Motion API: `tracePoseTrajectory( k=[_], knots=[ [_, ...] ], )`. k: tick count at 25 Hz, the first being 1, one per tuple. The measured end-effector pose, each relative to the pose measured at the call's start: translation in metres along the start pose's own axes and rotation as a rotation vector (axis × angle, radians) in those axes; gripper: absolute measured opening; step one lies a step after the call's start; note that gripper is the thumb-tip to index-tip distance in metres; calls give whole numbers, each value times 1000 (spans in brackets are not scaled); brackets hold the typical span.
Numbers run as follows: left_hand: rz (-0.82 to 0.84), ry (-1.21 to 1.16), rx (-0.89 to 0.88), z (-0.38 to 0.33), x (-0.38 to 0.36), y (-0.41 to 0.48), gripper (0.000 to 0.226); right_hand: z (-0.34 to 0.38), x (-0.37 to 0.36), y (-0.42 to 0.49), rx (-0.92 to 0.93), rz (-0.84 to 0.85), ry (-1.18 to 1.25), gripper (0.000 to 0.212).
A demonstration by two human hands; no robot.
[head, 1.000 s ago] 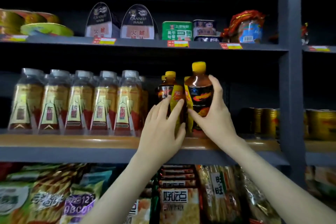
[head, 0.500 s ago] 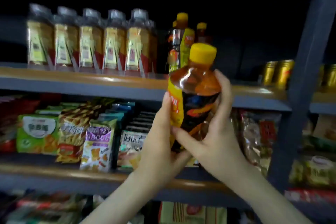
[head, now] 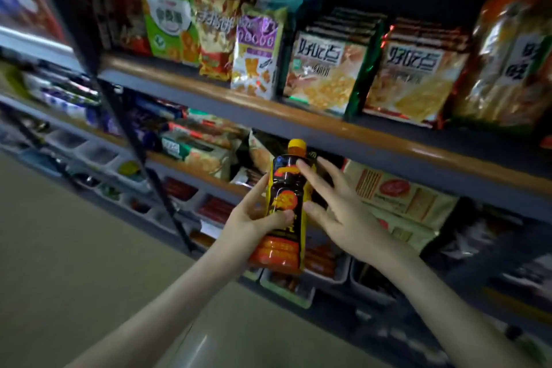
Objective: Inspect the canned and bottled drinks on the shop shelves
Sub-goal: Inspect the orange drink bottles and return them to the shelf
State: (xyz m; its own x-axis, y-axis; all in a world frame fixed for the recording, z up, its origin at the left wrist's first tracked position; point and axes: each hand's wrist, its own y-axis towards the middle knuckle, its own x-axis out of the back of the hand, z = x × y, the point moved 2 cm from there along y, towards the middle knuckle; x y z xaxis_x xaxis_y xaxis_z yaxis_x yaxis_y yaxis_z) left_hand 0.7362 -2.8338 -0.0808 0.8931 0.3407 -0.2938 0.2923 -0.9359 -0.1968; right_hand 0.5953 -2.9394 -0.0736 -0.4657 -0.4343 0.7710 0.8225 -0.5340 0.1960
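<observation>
Holding a yellow-capped bottle (head: 283,185) upright at centre frame, before the snack shelves (head: 298,118): left hand (head: 254,225) curled round its lower half, right hand (head: 343,213) spread, forefinger and thumb touching its right side.

Dim shop light, blurred left edge, wide-angle tilt

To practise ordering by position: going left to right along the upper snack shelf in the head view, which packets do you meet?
Green-and-white bag → yellow-and-red bag → purple-and-white bag → first cracker pack → second cracker pack → large clear pack.
</observation>
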Motion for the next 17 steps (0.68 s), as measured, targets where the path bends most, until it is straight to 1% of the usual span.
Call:
tracePoseTrajectory(
  k=[1,2,3,4,5,7,8,9,11,12,13,14,15,16,17],
  knots=[
    [-53,-72,81,6,9,-5,70,0,-10,-2,102,57,-62,64],
    [-94,-111,152,9,14,-10,64,-1,-21,-4,184,139,-108,72],
    [-129,-123,221,13,21,-15,61,-1,-35,-3,230,224,-130,78],
    [-150,-118,284,17,26,-20,60,0,-48,-2,278,256,-151,79],
    [-166,-100,337,19,32,-24,58,2,-62,-1,326,238,-176,74],
    [-158,-22,401,19,43,-31,57,5,-82,1,402,149,-215,64],
    [-132,68,421,16,49,-34,56,6,-88,1,400,132,-162,62],
    [-101,183,441,16,57,-35,57,8,-90,0,344,131,-40,61],
    [-24,349,454,13,70,-37,66,10,-87,-4,114,131,251,57],
    [4,425,432,12,74,-38,67,13,-86,-5,7,99,350,52],
    [20,521,381,14,78,-38,63,14,-85,-4,-103,78,453,46],
    [19,667,272,19,82,-36,53,13,-85,-2,-204,73,608,44],
    [3,874,103,22,86,-34,40,11,-86,-1,-296,83,789,47],
    [5,1090,-96,26,88,-30,33,9,-86,0,-389,102,959,50],
    [27,1267,-289,31,88,-28,48,6,-85,0,-476,118,1087,51]
  ],
)
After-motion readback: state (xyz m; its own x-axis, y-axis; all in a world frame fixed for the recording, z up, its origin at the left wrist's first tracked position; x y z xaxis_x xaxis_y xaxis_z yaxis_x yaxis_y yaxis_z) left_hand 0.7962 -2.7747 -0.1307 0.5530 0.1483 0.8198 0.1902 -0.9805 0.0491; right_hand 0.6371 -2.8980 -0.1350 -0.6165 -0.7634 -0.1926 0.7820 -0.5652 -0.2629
